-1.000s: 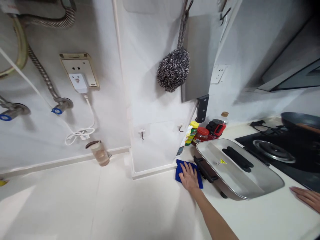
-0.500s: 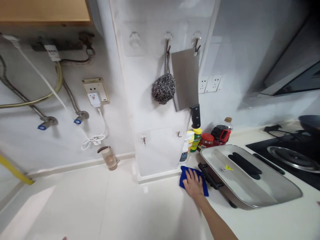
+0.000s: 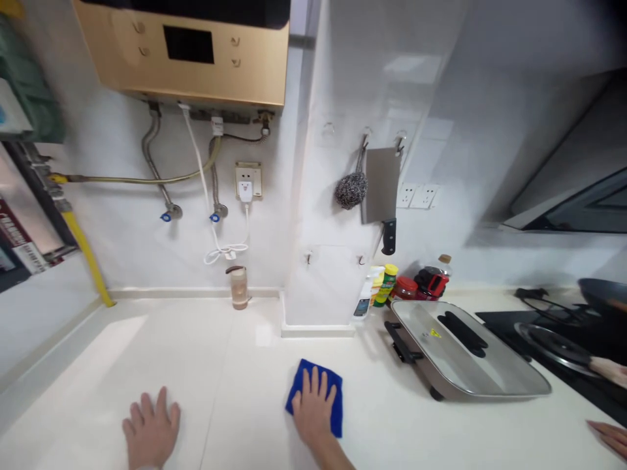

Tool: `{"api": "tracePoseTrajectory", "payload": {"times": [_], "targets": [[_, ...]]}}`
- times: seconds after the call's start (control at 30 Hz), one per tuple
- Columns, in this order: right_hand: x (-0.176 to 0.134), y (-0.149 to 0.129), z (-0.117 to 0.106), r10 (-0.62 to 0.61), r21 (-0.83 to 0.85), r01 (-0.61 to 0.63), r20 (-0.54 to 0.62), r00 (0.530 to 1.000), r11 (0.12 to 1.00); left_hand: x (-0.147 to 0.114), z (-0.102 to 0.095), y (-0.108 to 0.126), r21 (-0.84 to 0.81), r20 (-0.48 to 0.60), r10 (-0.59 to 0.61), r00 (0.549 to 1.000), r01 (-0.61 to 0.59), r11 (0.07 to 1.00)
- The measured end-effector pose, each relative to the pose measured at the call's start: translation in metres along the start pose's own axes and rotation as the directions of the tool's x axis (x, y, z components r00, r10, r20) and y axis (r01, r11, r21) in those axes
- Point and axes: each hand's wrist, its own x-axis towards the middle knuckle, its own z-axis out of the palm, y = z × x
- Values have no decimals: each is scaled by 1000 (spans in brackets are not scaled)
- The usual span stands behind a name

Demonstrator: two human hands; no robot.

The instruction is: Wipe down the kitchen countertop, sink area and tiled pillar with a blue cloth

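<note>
A blue cloth (image 3: 337, 395) lies on the white countertop (image 3: 235, 418), in front of the wall pillar. My right hand (image 3: 313, 405) rests flat on top of it, fingers spread and pressing it down. Farther left, my left hand (image 3: 151, 431) is held low over the counter or on it, empty, with its fingers apart; whether it touches the surface I cannot tell. To the right of the cloth stands a rectangular electric pan (image 3: 426, 365) with a glass lid (image 3: 504, 365) and a black side handle (image 3: 402, 343).
Another person's hands (image 3: 610, 370) show at the right edge, one by a round lid (image 3: 553, 346) on the cooktop. A brown cup (image 3: 239, 290) stands against the back wall. A cleaver (image 3: 381, 186) and steel scrubber (image 3: 351, 190) hang from hooks. Bottles (image 3: 386, 285) stand behind the pan.
My right hand has slid the blue cloth leftward, away from the pan's handle. My left hand has come into view. The camera view has shifted, showing more of the water heater and another person's hands.
</note>
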Motion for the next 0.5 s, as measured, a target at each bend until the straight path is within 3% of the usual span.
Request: {"api": "tracePoseTrajectory", "payload": {"times": [0.07, 0.13, 0.2, 0.27, 0.3, 0.4, 0.43, 0.5], "targets": [[-21, -35, -3, -103, 84, 98, 60, 993, 992, -6, -2, 14, -21, -18, 9, 1000, -9, 1000], [-38, -54, -9, -224, 203, 201, 102, 969, 958, -16, -1, 37, -54, -6, 92, 996, -92, 994], [-48, -55, -16, -315, 350, 262, 101, 944, 899, -30, 4, 67, -92, 26, 244, 969, -241, 966], [-55, -35, -19, -322, 499, 262, 36, 946, 826, -49, 9, 100, -137, 39, 376, 926, -368, 920], [-59, -19, -19, -287, 556, 249, -19, 958, 793, -60, 11, 117, -176, 29, 469, 883, -457, 872], [-74, 48, -17, -117, 598, 228, -219, 969, 768, -95, 11, 161, -307, -75, 760, 645, -740, 598], [-81, 72, -16, -80, 572, 230, -276, 958, 787, -106, 10, 172, -326, -101, 820, 563, -798, 508], [-98, 119, -15, -26, 501, 213, -354, 935, 839, -126, 10, 189, -327, -95, 878, 469, -848, 417]]}}
